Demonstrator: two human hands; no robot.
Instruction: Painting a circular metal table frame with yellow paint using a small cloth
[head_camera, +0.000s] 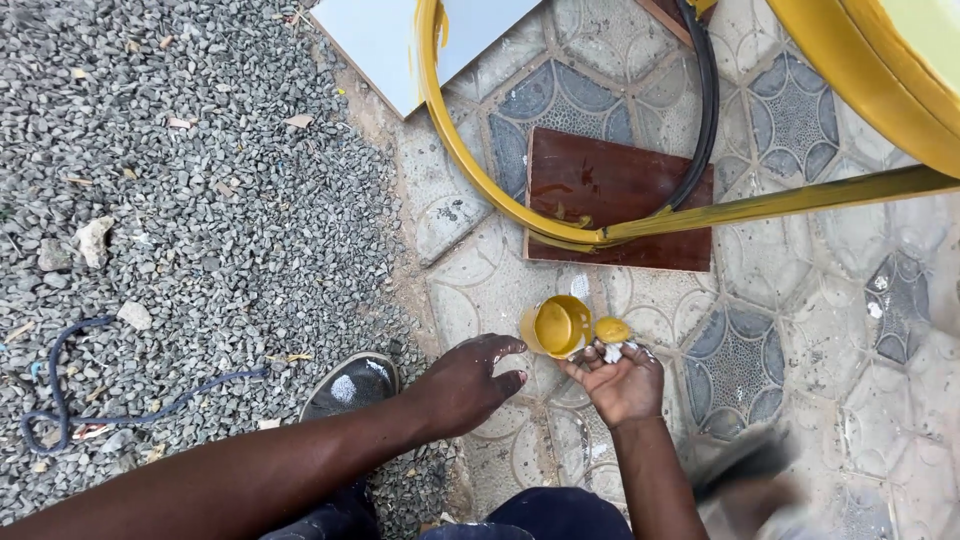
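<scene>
Patterned paving stones (800, 330) covered the ground on one side of the head view, and grey gravel (200, 200) covered the other side. A small yellow cup (556, 326), wet with yellow paint, sat tilted on the paving near the middle of the view and served as the landmark.

Just beside the cup, the left hand (470, 380) reached in with its fingers spread open; the fingertips came close to the cup's rim, though I could not tell whether they touched it. On the cup's other side, the right hand (620, 380) was closed around a small yellow sponge (612, 329), pinching it between the fingers so that the sponge stood just beside the cup. Paint stains marked both hands.

Above the cup lay a dark red board (610, 200) flat on the paving. A curved yellow metal frame (470, 170) rested across that board, and a black hose (705, 110) bent along the board's far edge. A pale blue panel (390, 40) lay further up, well apart from the cup.

Below and beside the cup, a dark shoe (350, 385) stood at the edge of the gravel. Far off in the gravel lay a blue cord (60, 390).
</scene>
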